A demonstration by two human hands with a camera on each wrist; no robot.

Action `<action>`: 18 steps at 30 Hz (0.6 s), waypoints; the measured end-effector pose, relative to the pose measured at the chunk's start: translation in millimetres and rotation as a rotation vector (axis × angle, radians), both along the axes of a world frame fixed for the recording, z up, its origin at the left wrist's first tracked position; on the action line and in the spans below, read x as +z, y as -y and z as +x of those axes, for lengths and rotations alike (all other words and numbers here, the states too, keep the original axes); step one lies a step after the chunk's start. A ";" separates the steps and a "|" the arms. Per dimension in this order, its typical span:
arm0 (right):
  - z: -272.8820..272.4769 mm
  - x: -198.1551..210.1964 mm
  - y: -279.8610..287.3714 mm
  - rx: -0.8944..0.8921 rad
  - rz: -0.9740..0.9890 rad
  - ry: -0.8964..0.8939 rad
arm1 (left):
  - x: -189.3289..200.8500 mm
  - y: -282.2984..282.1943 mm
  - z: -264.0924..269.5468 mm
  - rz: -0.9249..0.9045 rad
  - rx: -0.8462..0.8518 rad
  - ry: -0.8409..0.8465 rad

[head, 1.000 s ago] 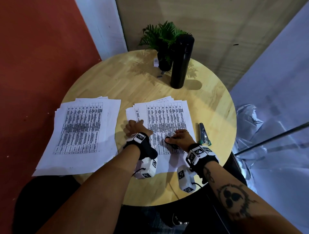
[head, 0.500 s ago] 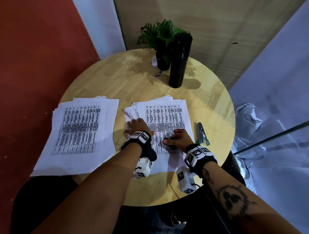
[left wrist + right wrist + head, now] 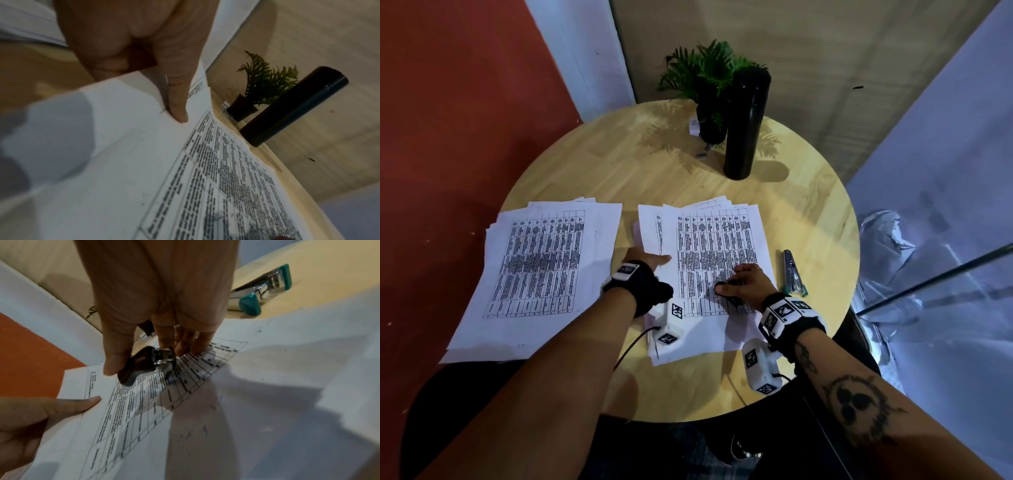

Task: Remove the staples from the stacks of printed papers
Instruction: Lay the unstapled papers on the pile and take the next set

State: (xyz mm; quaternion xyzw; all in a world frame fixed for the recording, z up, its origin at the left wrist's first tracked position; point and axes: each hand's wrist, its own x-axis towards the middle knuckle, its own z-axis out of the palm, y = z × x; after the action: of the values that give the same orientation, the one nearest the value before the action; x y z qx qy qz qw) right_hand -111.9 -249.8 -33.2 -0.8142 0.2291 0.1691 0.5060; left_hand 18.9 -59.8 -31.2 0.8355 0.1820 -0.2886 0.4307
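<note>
Two stacks of printed papers lie on the round wooden table (image 3: 808, 212). The left stack (image 3: 544, 267) is untouched. At the left edge of the right stack (image 3: 715, 246) my left hand (image 3: 643, 257) pinches the top sheets, its thumb (image 3: 176, 105) flat on top and its fingers tucked beneath. My right hand (image 3: 746, 284) rests on the printed page and holds a black staple remover (image 3: 144, 365) between thumb and fingers; its metal jaws touch the paper (image 3: 267, 402). No staple can be made out.
A teal and silver stapler (image 3: 792, 274) lies just right of the right stack. At the table's far side stand a tall black flask (image 3: 744, 123) and a small potted plant (image 3: 709, 85). Bare wood shows between them and the papers.
My left hand has shifted slightly at the stack's left edge, its thumb now stretched over the sheet. The right hand with the remover has barely moved.
</note>
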 end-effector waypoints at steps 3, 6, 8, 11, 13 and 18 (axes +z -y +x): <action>0.9 3.9 1.0 -0.046 0.059 -0.009 | 3.6 -4.0 -3.5 -0.069 -0.046 0.124; 1.5 15.8 7.7 -0.133 0.135 0.037 | 6.9 -7.0 -9.9 -0.198 -0.021 0.297; 3.3 29.1 11.4 -0.142 0.133 0.086 | 15.0 -8.1 -13.3 -0.284 -0.013 0.355; 11.4 53.9 12.7 -0.144 0.071 0.173 | 27.5 -12.7 -18.1 -0.379 -0.012 0.404; 17.0 73.3 11.8 -0.069 -0.056 0.253 | 37.8 -16.4 -23.6 -0.450 0.017 0.410; 26.4 124.4 6.1 0.062 -0.453 0.490 | 62.3 -24.4 -27.4 -0.521 0.003 0.442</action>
State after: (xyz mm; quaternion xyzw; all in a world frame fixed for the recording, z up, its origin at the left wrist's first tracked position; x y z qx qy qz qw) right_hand -85.5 -255.9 91.2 -0.9290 0.1074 -0.0713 0.3469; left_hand -8.5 -35.4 31.1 0.7395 0.0056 -0.1368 0.6591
